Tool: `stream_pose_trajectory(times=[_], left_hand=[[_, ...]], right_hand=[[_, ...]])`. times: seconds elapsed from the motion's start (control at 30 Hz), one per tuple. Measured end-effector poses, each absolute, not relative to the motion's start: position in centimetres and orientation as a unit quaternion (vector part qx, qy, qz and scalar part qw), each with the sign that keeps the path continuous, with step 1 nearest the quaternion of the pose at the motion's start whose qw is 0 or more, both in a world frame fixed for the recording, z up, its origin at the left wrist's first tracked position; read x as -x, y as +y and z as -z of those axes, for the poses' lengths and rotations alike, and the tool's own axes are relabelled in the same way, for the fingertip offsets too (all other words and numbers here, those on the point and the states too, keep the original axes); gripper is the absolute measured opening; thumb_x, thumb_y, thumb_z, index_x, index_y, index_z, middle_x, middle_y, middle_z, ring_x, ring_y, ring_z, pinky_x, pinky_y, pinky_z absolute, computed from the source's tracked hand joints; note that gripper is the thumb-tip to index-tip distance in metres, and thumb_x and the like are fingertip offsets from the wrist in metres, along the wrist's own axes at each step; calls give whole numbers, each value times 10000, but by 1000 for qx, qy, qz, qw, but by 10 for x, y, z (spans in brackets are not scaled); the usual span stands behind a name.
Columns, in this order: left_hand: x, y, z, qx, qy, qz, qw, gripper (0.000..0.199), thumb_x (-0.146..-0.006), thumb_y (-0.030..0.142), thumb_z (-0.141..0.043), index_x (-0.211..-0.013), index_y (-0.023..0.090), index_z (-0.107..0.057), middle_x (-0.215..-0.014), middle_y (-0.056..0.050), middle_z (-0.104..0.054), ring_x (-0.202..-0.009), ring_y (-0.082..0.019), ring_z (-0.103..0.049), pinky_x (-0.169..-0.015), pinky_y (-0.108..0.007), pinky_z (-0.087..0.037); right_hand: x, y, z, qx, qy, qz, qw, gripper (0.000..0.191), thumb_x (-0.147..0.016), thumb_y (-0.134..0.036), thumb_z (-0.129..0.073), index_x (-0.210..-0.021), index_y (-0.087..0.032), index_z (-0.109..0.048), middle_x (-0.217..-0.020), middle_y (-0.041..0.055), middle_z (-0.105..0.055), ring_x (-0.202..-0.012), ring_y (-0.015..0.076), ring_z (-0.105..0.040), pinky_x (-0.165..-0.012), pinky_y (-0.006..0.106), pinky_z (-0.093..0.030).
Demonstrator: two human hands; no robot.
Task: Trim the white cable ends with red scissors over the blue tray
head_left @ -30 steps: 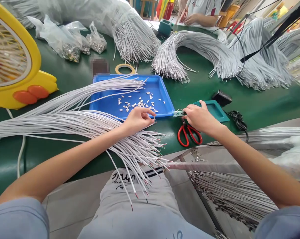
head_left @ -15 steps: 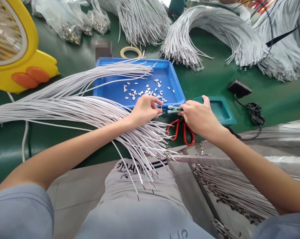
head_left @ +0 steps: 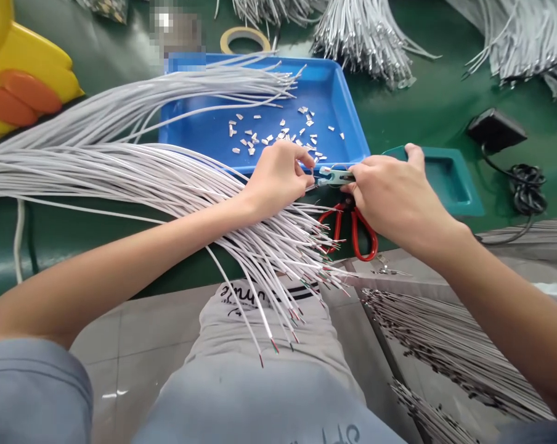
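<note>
Pale-green tool (head_left: 334, 177): between both hands, right hand (head_left: 396, 188) gripping it
Slim piece (head_left: 312, 172): pinched by left hand (head_left: 281, 176), near tool's tip (too small to identify)
Fingertips (head_left: 308, 161): best held steady, aligned, I'd judge
White cables (head_left: 167, 176): beneath left forearm (head_left: 181, 239)

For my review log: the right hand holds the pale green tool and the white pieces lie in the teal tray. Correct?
No: the white pieces lie in the blue tray, as the head view shows; the right hand holds the pale green tool.
</note>
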State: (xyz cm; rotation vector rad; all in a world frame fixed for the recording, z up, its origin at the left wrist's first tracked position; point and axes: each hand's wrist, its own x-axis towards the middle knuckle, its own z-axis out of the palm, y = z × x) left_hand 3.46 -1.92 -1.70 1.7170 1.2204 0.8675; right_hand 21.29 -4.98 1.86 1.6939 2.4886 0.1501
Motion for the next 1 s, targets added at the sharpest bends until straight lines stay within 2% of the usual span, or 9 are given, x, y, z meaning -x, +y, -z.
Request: stream_pose_trajectory(times=[0.27,0.4,0.47,0.53,0.6,0.67,0.73,0.87,1.0], left_hand=[[-37,-18,21,-703,467,-352,404,133,-710,25,-641,-798,119,-676,-563,2,-605,-567,-119,-601,-651,-309,-515],[-38,-17,23,-709,468,-352,394,142,-694,14,-653,-789,114,-686,-565,-3,-616,-562,-126,-607,-644,-312,-517],[-38,-16,23,-714,465,-353,387,146,-685,13,-660,-788,111,-693,-568,-4,-623,-560,-127,-607,-638,-311,-514],[-38,-16,23,-714,466,-354,384,147,-678,12,-665,-785,109,-695,-558,0,-620,-551,-125,-604,-630,-307,-512],[-38,-16,22,-712,469,-352,388,139,-677,18,-672,-781,108,-693,-541,7,-612,-537,-123,-600,-619,-305,-510],[-38,-17,21,-711,468,-349,392,126,-678,25,-679,-771,110,-690,-527,10,-608,-528,-124,-600,-608,-307,-509],[-38,-18,20,-712,462,-352,395,116,-678,31,-684,-759,115,-688,-526,7,-614,-527,-127,-603,-598,-309,-508],[-35,-20,19,-703,461,-362,403,129,-667,18,-680,-747,118,-694,-521,5,-626,-530,-129,-610,-576,-299,-504],[-34,-21,19,-697,461,-370,406,166,-666,2,-658,-784,106,-713,-530,-5,-643,-548,-127,-616,-564,-276,-498]], right_hand=[[-215,-52,-14,-547,837,-22,-19,329,-915,-206,-379,-640,-183,-558,-637,43,-449,-779,244,-580,-1011,723,-238],[-213,-53,-11,-542,839,-22,-42,323,-938,-252,-383,-715,-177,-604,-659,47,-487,-816,250,-599,-1022,715,-239],[-214,-52,-13,-548,836,-36,-22,327,-948,-285,-390,-756,-160,-622,-700,56,-537,-849,257,-613,-1031,699,-249],[-216,-49,-16,-552,832,-52,10,343,-952,-338,-405,-818,-129,-642,-783,78,-603,-903,275,-624,-1022,673,-294],[-222,-44,-21,-557,829,-54,6,377,-953,-378,-410,-993,-90,-650,-981,124,-651,-1048,309,-594,-1003,606,-369],[-228,-39,-25,-576,816,-44,-25,416,-963,-362,-390,-1196,-80,-588,-1209,157,-605,-1214,333,-500,-992,540,-406],[-234,-36,-27,-613,788,-34,-44,419,-970,-303,-361,-1291,-93,-530,-1289,169,-565,-1277,342,-448,-992,524,-402],[-239,-35,-25,-659,749,-23,-60,411,-960,-215,-330,-1301,-94,-526,-1189,185,-628,-1178,326,-550,-964,512,-413],[-239,-36,-25,-665,741,-7,-88,397,-946,-229,-331,-1232,-110,-580,-1175,183,-647,-1106,297,-588,-941,460,-416]])
